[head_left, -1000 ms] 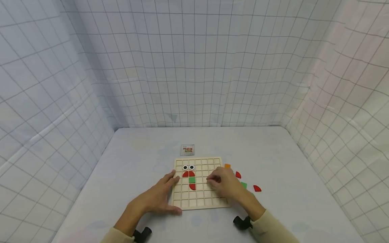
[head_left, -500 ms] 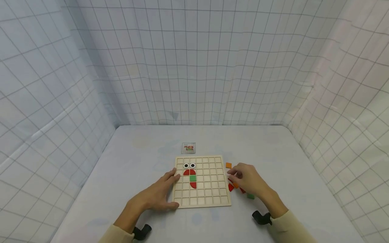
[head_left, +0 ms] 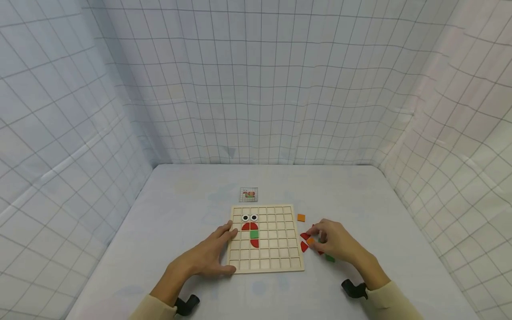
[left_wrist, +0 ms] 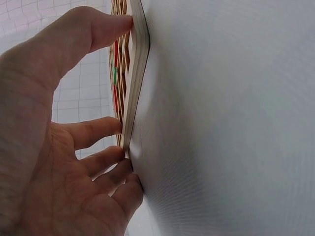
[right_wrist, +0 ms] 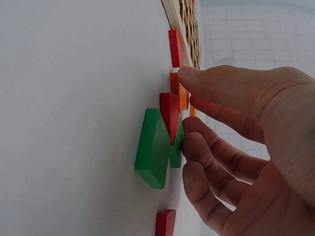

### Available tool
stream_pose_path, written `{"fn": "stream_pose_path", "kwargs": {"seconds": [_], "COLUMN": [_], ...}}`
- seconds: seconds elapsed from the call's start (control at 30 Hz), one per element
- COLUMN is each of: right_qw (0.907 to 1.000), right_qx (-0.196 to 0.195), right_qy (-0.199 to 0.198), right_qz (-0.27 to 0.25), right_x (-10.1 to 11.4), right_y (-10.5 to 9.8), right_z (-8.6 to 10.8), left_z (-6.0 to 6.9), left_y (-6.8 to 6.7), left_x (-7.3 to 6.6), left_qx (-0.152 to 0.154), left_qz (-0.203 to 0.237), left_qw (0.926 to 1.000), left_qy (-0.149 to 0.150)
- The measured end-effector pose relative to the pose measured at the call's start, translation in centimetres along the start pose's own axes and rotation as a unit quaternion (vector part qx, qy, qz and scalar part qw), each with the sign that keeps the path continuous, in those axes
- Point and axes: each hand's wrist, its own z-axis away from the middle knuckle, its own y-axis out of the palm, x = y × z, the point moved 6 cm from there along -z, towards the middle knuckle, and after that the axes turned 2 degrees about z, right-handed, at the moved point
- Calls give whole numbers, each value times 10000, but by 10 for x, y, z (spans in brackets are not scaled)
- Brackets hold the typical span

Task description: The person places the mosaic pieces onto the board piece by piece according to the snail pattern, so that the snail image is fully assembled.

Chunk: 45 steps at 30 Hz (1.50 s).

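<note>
A wooden grid board (head_left: 276, 242) lies on the table, holding two eye discs (head_left: 250, 218), red quarter-circle tiles (head_left: 254, 243) and a green square tile (head_left: 254, 234). My left hand (head_left: 210, 257) rests spread at the board's left side, thumb and fingertips touching its edge. Right of the board, my right hand (head_left: 336, 240) hovers low over loose tiles, thumb and index finger apart around an orange tile (head_left: 310, 241). In the right wrist view that orange tile (right_wrist: 176, 86) is partly behind the thumb; red (right_wrist: 169, 110) and green (right_wrist: 152, 147) tiles lie below the fingers.
Behind the board lies a small picture card (head_left: 249, 194) with a coloured figure on a grid. A separate orange square (head_left: 301, 218) sits by the board's upper right. A red quarter-circle (head_left: 304, 246) lies close to its right edge. Gridded white curtains (head_left: 248, 89) enclose the table.
My right hand has moved from over the board to the loose tiles at its right, then slightly lower. The left hand stays at the board's edge. The tiles on the board look the same.
</note>
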Motion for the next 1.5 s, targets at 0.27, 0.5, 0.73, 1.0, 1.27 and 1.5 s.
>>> {"fn": "stream_pose_path", "kwargs": {"seconds": [0.27, 0.5, 0.73, 1.0, 1.27, 1.5], "right_qw": [9999, 9998, 9994, 9994, 9994, 9987], "right_qx": [-101, -117, -122, -86, 45, 34], "right_qy": [-8, 110, 34, -12, -47, 228], "right_qz": [98, 110, 307, 325, 338, 460], "right_x": [0, 5, 7, 7, 3, -3], "right_y": [5, 9, 10, 9, 6, 1], "right_z": [-2, -5, -6, -5, 0, 6], "left_z": [-1, -1, -1, -1, -1, -1], "left_y": [0, 2, 3, 2, 3, 3], "left_x": [2, 3, 2, 1, 2, 4], "left_qx": [-13, 9, -6, -30, -28, -16], "left_qz": [-3, 63, 89, 72, 70, 37], "left_qw": [10000, 10000, 9999, 9999, 9999, 10000], "left_qy": [12, -47, -116, -93, -79, -85]}}
